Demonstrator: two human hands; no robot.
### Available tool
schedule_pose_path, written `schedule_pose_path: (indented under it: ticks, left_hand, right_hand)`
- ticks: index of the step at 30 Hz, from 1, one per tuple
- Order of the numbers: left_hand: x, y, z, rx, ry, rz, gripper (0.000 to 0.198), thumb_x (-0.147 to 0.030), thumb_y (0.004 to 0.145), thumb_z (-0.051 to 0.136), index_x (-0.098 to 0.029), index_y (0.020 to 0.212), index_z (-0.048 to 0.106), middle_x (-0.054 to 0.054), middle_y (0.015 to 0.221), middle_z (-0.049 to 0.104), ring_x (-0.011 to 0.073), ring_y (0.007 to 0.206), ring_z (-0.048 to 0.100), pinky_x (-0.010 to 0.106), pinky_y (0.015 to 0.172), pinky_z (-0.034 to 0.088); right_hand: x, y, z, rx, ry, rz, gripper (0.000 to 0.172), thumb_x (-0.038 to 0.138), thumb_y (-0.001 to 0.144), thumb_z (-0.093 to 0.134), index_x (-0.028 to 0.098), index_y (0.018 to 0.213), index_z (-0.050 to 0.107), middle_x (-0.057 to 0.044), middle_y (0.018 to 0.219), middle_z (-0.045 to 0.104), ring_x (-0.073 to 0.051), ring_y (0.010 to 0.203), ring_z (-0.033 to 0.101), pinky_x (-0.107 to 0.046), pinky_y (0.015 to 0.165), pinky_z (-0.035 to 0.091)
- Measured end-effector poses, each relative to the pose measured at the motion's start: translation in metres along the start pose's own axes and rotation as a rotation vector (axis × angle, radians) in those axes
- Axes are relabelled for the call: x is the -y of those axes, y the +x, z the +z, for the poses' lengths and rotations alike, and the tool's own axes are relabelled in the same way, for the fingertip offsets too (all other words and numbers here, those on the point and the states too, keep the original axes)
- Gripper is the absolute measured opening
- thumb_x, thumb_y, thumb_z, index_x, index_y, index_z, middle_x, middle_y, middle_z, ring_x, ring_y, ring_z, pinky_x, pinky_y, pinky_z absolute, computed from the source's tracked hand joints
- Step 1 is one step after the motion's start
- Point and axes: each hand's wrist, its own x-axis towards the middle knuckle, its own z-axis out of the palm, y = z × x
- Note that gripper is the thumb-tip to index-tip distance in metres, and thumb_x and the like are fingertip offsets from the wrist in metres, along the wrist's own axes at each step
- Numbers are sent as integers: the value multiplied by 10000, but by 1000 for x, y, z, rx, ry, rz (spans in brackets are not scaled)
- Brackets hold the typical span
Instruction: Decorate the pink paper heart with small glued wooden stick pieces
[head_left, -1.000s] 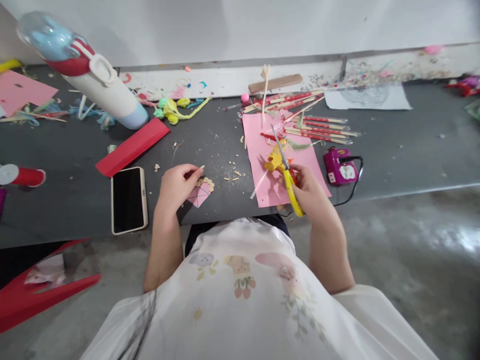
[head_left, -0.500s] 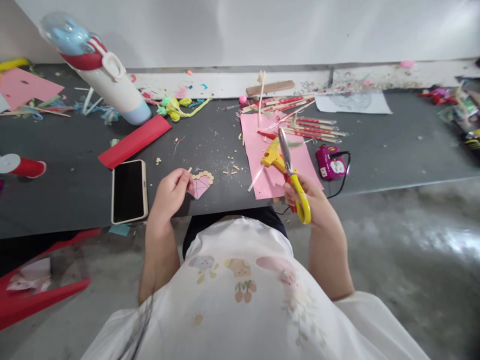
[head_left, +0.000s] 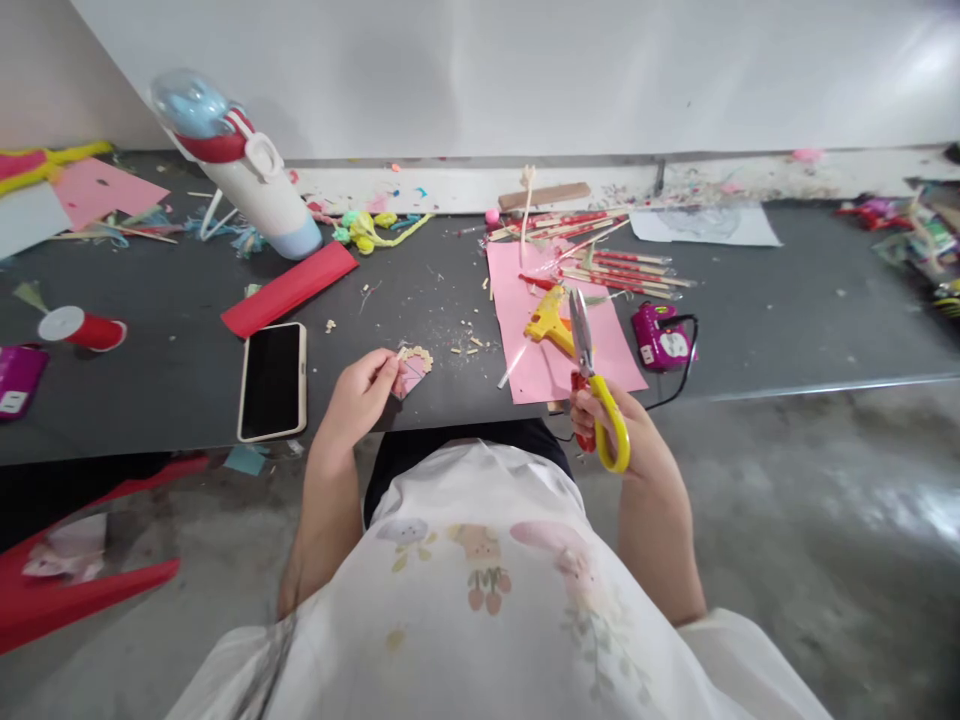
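At the table's front edge, my left hand [head_left: 365,395] has its thumb and forefinger pinched on a small pale stick piece [head_left: 403,353]. Those fingertips are at the left side of a pink paper heart [head_left: 412,376], which has pale stick bits along its upper edge and dark lines drawn on it. My right hand [head_left: 622,425] is wrapped round yellow-handled scissors [head_left: 583,335], their blades pointing away from me. A red part shows by its fingers. Just beyond lies a yellow glue gun [head_left: 550,320] with a clear glue stick, on a pink sheet [head_left: 517,375].
A phone [head_left: 273,382], a red strip [head_left: 292,290] and a bottle [head_left: 259,180] are to the left, with a red spool [head_left: 94,330] farther out. Red-patterned sticks [head_left: 626,272] lie behind the sheet. A purple box [head_left: 664,337] with a black cord sits right.
My left hand has moved slightly right, bringing the stick piece to the heart's upper left edge. My right hand still holds the scissors, a little lower. The camera view has shifted slightly.
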Motion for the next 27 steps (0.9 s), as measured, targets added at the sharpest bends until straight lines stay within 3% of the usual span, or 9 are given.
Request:
schedule_pose_path:
  ticks: [6, 11, 14, 17, 22, 27]
  left_hand:
    - [-2, -5, 3, 6, 47, 34, 358, -463, 954, 458, -183, 822, 636, -5, 693, 619, 136, 685, 584, 247, 698, 445]
    - [-10, -11, 6, 4, 98, 8, 337, -462, 921, 530, -183, 913, 718, 25, 828, 723, 135, 712, 626, 234, 681, 460]
    - [-10, -10, 9, -33, 111, 8, 311, -438, 889, 582, -186, 985, 739, 57, 982, 763, 167, 838, 679, 250, 754, 492]
    - [-11, -3, 16, -39, 198, 15, 308, -429, 879, 600, -191, 1009, 746, 73, 1056, 765, 195, 923, 695, 276, 803, 499]
    - [-19, 16, 39, 35, 425, 66, 293, -404, 907, 554, -193, 973, 746, 52, 850, 766, 176, 734, 669, 274, 692, 452]
    - [-31, 24, 62, 151, 467, 111, 292, -383, 931, 511, -202, 961, 738, 46, 822, 757, 171, 693, 649, 266, 632, 409]
  right_hand:
    - [-1, 0, -2, -5, 20, -10, 392, 390, 624, 863, 226, 852, 588, 75, 610, 447, -47, 489, 357, -186, 437, 279]
    - [-5, 4, -12, -126, -125, -9, 526, 421, 602, 854, 254, 1009, 564, 85, 675, 500, -38, 460, 355, -185, 412, 290]
    - [-8, 11, -26, -195, -322, -99, 574, 452, 646, 801, 266, 1123, 541, 40, 818, 599, -94, 592, 527, -227, 513, 441]
    - [-4, 16, -41, -298, -601, -230, 564, 463, 719, 708, 241, 1202, 519, -40, 989, 656, -187, 838, 643, -345, 754, 545]
    - [19, 22, -54, -375, -1011, -235, 660, 409, 736, 624, 156, 1322, 454, -162, 1141, 671, -307, 1005, 657, -501, 916, 508]
    - [44, 35, -50, -365, -1271, -227, 630, 334, 756, 563, 127, 1341, 452, -216, 1270, 635, -361, 1134, 623, -490, 939, 488]
